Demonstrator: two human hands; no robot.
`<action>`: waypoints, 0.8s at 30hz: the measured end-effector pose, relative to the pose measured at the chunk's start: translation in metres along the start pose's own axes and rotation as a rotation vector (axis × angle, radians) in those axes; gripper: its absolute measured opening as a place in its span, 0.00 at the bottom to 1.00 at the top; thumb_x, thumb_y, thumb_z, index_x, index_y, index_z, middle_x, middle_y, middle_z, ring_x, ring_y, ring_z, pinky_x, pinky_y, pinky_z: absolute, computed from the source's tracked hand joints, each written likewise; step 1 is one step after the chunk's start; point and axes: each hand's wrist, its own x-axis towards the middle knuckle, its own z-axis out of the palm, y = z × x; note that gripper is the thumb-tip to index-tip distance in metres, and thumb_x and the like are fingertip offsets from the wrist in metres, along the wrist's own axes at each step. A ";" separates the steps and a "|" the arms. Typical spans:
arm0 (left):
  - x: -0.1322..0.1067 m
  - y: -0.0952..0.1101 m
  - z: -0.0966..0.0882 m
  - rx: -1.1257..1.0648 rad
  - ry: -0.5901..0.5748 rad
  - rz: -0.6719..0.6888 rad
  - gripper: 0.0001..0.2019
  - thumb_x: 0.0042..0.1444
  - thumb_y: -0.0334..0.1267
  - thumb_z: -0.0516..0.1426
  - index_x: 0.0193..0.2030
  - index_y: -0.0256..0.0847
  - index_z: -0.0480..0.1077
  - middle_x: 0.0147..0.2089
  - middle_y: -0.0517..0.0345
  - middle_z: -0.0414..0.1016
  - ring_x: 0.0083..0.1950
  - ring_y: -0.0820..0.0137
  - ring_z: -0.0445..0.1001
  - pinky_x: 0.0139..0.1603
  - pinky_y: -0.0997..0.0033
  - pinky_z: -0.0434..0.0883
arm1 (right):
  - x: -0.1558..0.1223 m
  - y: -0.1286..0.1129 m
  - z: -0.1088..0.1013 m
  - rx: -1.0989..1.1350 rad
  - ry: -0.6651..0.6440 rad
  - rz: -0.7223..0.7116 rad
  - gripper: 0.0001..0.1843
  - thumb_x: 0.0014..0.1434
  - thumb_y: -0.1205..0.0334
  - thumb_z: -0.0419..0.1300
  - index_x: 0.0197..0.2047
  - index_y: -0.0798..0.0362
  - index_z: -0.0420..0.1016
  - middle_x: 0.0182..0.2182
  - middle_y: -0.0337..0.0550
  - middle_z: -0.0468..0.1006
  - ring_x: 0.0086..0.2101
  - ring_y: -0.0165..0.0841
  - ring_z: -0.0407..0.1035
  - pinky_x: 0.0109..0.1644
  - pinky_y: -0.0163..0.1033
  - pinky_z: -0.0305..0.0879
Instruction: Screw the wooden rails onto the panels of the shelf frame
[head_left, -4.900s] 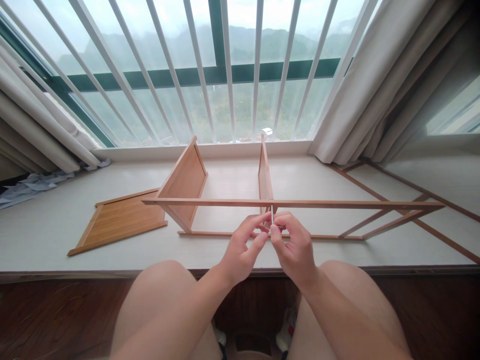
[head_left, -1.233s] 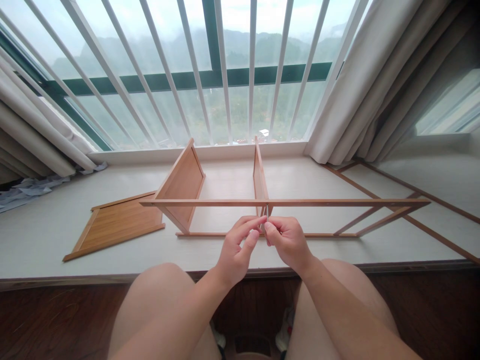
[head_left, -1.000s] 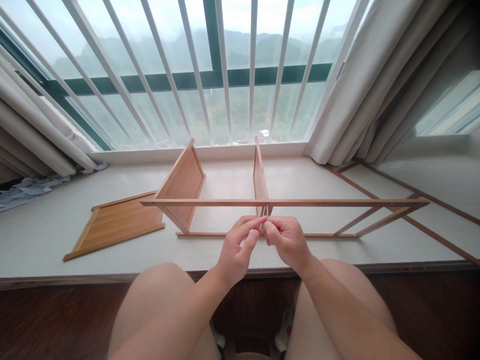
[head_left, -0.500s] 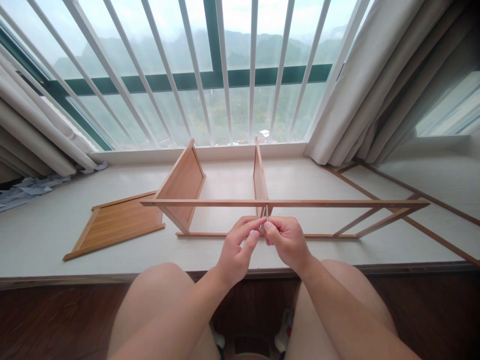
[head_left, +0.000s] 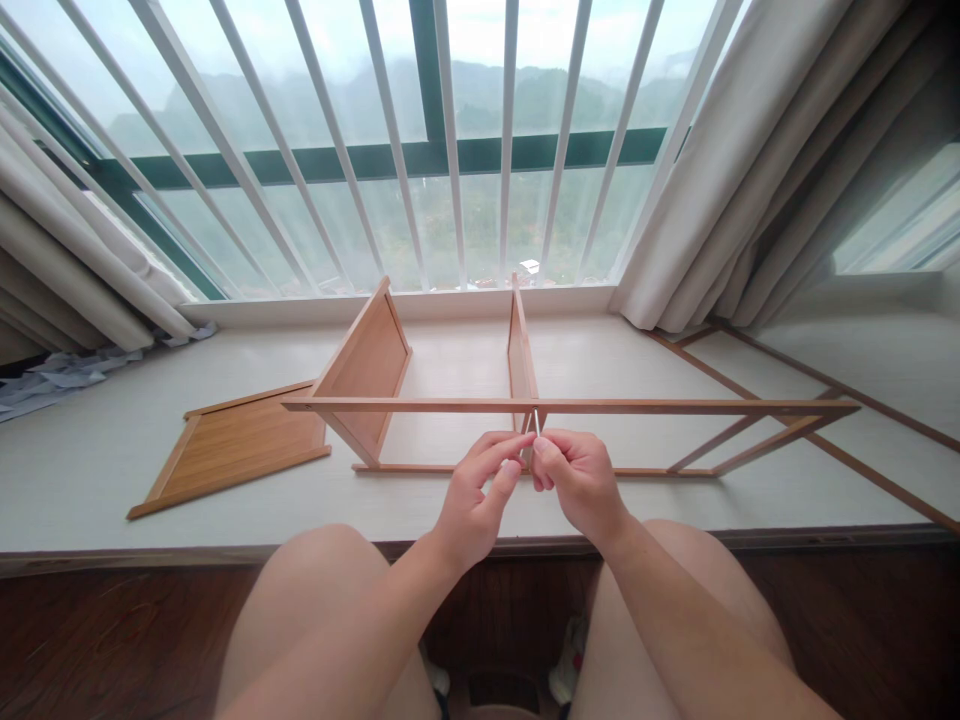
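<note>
A wooden frame with two upright shelf panels stands on its long side on the white sill. At its front rail (head_left: 637,407), where the middle panel (head_left: 519,345) meets it, my right hand (head_left: 577,478) is closed around a thin metal rod, seemingly an Allen key (head_left: 537,424), its upper end against the rail's underside. Close beside it on the left, my left hand (head_left: 480,490) has its thumb and forefinger nearly together near the key; something small and pale shows between them, too small to name. The left shelf panel (head_left: 367,355) stands at the frame's left end.
A loose slatted-edge wooden panel (head_left: 240,440) lies flat on the sill (head_left: 75,500) at the left. Another wooden frame (head_left: 885,480) lies at the right, partly under the curtain (head_left: 720,170). White window bars (head_left: 454,150) rise behind. My knees flank my arms below the sill's edge.
The metal key has tilted slightly, and my right hand has turned and shifted a little to the right. My left hand and the wooden frame stay almost where they were.
</note>
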 end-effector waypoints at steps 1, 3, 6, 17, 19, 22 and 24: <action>0.000 0.001 0.000 0.002 0.003 0.001 0.17 0.67 0.40 0.50 0.59 0.44 0.70 0.53 0.47 0.69 0.52 0.63 0.69 0.48 0.64 0.71 | 0.000 -0.001 0.000 0.004 0.003 -0.004 0.24 0.64 0.57 0.51 0.18 0.53 0.61 0.16 0.36 0.65 0.20 0.27 0.60 0.28 0.35 0.57; 0.001 0.002 0.000 0.001 0.005 0.005 0.16 0.67 0.40 0.50 0.57 0.44 0.71 0.53 0.48 0.70 0.52 0.63 0.69 0.49 0.64 0.70 | -0.001 -0.003 0.001 -0.018 0.010 -0.008 0.24 0.65 0.56 0.51 0.18 0.53 0.61 0.16 0.36 0.64 0.20 0.27 0.59 0.28 0.35 0.57; 0.001 0.003 0.001 -0.009 0.004 0.000 0.16 0.67 0.40 0.50 0.57 0.44 0.72 0.53 0.48 0.70 0.51 0.64 0.69 0.49 0.65 0.70 | -0.002 -0.005 0.001 -0.127 0.049 -0.010 0.23 0.65 0.56 0.52 0.19 0.53 0.61 0.16 0.34 0.62 0.20 0.26 0.56 0.26 0.35 0.53; 0.000 0.003 0.002 -0.025 0.009 -0.001 0.16 0.67 0.39 0.50 0.57 0.44 0.72 0.52 0.49 0.70 0.50 0.65 0.69 0.48 0.66 0.70 | -0.004 -0.009 0.004 -0.390 0.167 -0.138 0.22 0.64 0.60 0.53 0.20 0.52 0.54 0.17 0.32 0.55 0.21 0.25 0.50 0.27 0.36 0.48; 0.000 0.003 0.001 -0.021 0.007 0.002 0.16 0.67 0.39 0.50 0.57 0.45 0.71 0.51 0.49 0.70 0.49 0.66 0.70 0.47 0.66 0.70 | -0.006 -0.010 0.005 -0.282 0.140 -0.068 0.23 0.66 0.57 0.51 0.20 0.53 0.58 0.17 0.34 0.59 0.21 0.26 0.54 0.27 0.36 0.50; 0.000 0.003 0.001 -0.015 0.004 -0.001 0.16 0.67 0.39 0.50 0.57 0.45 0.71 0.51 0.49 0.70 0.50 0.65 0.69 0.48 0.66 0.70 | -0.009 -0.009 0.006 -0.138 0.122 0.008 0.24 0.67 0.53 0.51 0.20 0.53 0.63 0.17 0.35 0.64 0.21 0.27 0.58 0.28 0.36 0.54; 0.000 0.003 0.001 -0.017 0.000 -0.003 0.16 0.67 0.39 0.50 0.57 0.44 0.71 0.51 0.49 0.70 0.50 0.65 0.69 0.48 0.66 0.70 | -0.011 -0.008 0.006 -0.085 0.126 0.030 0.24 0.67 0.52 0.51 0.20 0.53 0.64 0.17 0.36 0.65 0.21 0.27 0.59 0.29 0.36 0.55</action>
